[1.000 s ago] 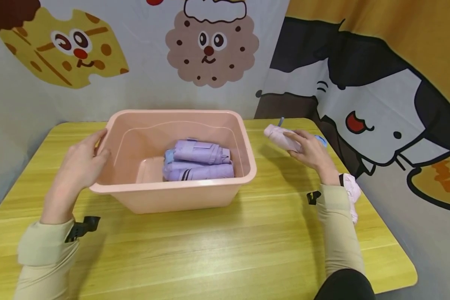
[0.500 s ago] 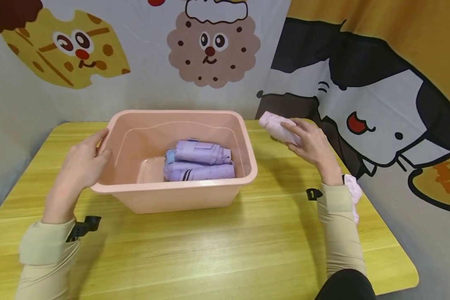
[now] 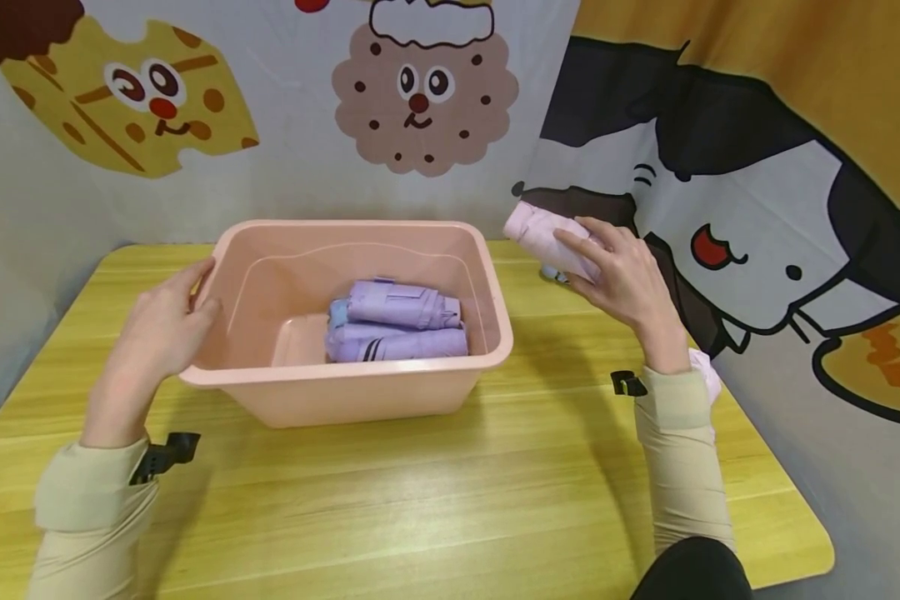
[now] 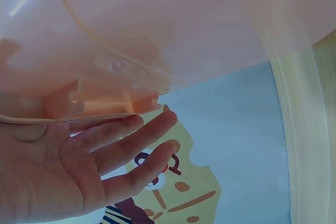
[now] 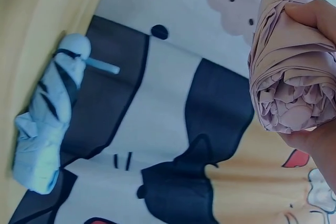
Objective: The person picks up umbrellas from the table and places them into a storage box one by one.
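Note:
My right hand [image 3: 622,271] grips a folded pale pink umbrella [image 3: 543,233], raised above the back right of the table and tilted with its far end up. In the right wrist view, the furled pink folds [image 5: 291,77] show end-on, with the thumb across them. My left hand [image 3: 157,321] holds the left rim of a pink plastic bin [image 3: 345,387]; in the left wrist view its fingers [image 4: 136,145] extend below the rim. Inside the bin, on its right side, lie folded lilac umbrellas [image 3: 401,304] and a bluish one [image 3: 337,312], partly covered.
A folded light blue umbrella [image 5: 44,124] lies on the table behind the right hand, mostly hidden in the head view. Another pale pink bundle [image 3: 705,371] sits near the right edge, partly behind the forearm. A printed curtain [image 3: 285,192] hangs behind the wooden table [image 3: 390,500].
My right hand has lifted the pink umbrella up and slightly left, off the table, uncovering part of the light blue one. My left hand and the bin stay put.

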Available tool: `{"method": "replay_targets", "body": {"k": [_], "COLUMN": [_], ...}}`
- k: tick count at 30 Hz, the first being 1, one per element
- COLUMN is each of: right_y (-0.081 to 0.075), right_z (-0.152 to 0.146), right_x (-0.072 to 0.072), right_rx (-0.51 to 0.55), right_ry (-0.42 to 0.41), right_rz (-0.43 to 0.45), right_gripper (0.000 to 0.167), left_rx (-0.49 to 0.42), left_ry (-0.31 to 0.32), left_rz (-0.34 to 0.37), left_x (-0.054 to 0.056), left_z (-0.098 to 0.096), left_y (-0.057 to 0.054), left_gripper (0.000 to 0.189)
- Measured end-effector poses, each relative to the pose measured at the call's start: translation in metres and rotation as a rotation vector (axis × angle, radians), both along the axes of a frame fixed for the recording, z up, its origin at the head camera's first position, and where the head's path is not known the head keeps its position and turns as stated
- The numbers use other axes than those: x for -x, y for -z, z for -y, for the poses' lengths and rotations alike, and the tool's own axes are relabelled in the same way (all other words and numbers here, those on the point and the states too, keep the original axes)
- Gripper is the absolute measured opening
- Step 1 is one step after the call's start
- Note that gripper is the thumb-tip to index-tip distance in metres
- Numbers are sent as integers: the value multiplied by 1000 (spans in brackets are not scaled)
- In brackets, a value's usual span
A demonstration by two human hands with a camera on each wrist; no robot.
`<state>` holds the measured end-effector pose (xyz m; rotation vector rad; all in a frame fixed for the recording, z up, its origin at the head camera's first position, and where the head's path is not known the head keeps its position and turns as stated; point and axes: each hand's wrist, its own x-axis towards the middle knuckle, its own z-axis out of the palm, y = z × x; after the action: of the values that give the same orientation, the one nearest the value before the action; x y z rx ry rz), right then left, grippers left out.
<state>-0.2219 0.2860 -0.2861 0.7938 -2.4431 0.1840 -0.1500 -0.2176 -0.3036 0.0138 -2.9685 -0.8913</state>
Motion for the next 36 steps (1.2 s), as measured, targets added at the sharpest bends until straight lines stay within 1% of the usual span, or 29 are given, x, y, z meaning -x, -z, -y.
{"method": "replay_targets", "body": {"k": [8,12,23,36], "right_y": [-17,-23,-34,-48], "right_z": [15,23,42,65], "right_x": [-7,-8,-9,-8], "right_rx": [-4,-8,-21,-61], "right_ry": [-32,-52,-105,-178], "right_rz": [-26,-30,1,-37], "right_gripper": [57,57,55,52], "left_rx": [11,4,1,1], "left_ry": [4,5,-1,2], "left_rz": [-15,-9,-1,8], "left_x": [0,0,-1,-2], "left_z": [0,0,0,0], "left_y": [-1,-1,-1,-2], "left_gripper": [59,60,60,60]}}
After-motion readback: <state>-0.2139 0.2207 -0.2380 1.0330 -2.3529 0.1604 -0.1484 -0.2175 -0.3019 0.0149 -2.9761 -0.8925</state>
